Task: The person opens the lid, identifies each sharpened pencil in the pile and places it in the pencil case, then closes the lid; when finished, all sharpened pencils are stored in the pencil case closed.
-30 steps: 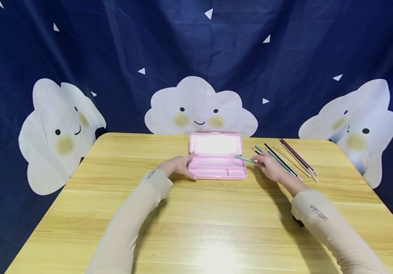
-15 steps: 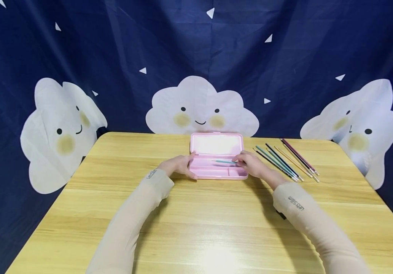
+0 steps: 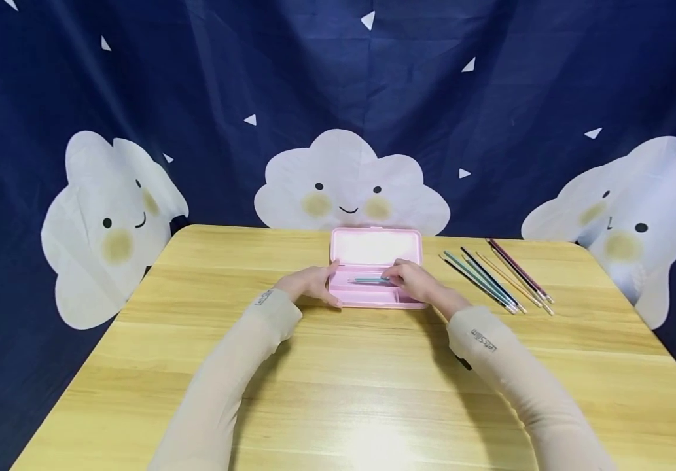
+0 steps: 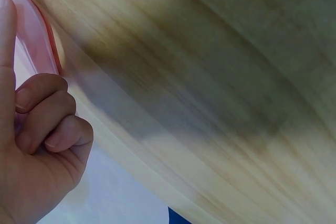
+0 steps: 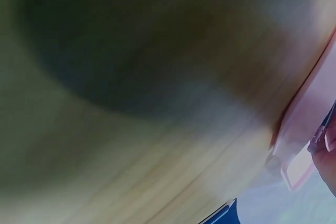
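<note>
A pink pencil case (image 3: 363, 297) lies with its lid (image 3: 375, 247) raised at the back of the table. My left hand (image 3: 312, 284) grips the case's left end, thumb at the front corner; in the left wrist view several fingers of the hand (image 4: 42, 145) are curled beside the pink edge (image 4: 39, 35). Over the case's long rear compartment my right hand (image 3: 414, 281) pinches a teal pencil (image 3: 370, 280), its tip pointing left. The right wrist view shows only part of the hand (image 5: 326, 156) at the case (image 5: 307, 103).
Several pencils (image 3: 481, 281) in dark, teal, yellow and red lie loosely together on the wooden table (image 3: 338, 366), right of the case. Behind the table hangs a dark blue curtain (image 3: 208, 78) with white clouds and triangles.
My right hand has moved left from beside the loose pencils to over the case, carrying the teal pencil with it. The left hand has stayed at the case's left end.
</note>
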Tool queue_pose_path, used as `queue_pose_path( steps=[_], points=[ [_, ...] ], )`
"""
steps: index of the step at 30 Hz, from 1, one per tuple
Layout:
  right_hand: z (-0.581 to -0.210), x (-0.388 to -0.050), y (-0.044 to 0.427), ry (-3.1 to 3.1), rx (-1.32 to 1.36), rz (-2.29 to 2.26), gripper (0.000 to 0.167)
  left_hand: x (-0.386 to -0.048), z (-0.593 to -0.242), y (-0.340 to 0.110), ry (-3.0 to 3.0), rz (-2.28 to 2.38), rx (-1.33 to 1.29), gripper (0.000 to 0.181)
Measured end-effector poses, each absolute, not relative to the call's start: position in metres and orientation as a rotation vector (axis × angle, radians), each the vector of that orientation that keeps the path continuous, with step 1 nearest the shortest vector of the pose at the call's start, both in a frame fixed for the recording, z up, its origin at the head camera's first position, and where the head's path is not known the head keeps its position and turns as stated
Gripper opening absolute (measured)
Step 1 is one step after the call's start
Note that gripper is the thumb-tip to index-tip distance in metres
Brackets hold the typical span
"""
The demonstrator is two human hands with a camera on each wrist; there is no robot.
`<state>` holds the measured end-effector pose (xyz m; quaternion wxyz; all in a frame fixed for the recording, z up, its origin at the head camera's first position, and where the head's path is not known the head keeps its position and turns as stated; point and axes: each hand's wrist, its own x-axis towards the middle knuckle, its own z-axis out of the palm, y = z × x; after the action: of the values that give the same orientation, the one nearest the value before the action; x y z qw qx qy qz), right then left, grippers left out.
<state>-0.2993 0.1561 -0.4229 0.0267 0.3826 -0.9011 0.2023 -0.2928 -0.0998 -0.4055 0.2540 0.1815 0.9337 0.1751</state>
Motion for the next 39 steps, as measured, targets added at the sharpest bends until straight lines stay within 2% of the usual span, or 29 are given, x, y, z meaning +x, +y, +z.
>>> queue_pose_path(
  steps=[7, 14, 22, 31, 39],
  points=[
    [-0.421, -0.302, 0.145, -2.856, 1.165, 0.581, 0.021, -0.295, -0.408, -0.099, 2.544, 0.473, 0.504, 0.112],
    [-0.421, -0.299, 0.14, -3.053, 1.022, 0.517, 0.027, -0.294, -0.408, -0.098, 2.534, 0.478, 0.514, 0.112],
    [-0.422, -0.3, 0.144, -2.904, 1.157, 0.678, 0.022, -0.296, -0.409, -0.1, 2.549, 0.482, 0.525, 0.111],
    [-0.418, -0.296, 0.165, -2.798, 1.126, 0.864, 0.017, -0.294, -0.408, -0.099, 2.549, 0.466, 0.52, 0.11],
    [-0.413, -0.287, 0.199, -2.887, 0.98, 0.881, 0.022, -0.292, -0.405, -0.099, 2.544, 0.46, 0.564, 0.109]
  ],
)
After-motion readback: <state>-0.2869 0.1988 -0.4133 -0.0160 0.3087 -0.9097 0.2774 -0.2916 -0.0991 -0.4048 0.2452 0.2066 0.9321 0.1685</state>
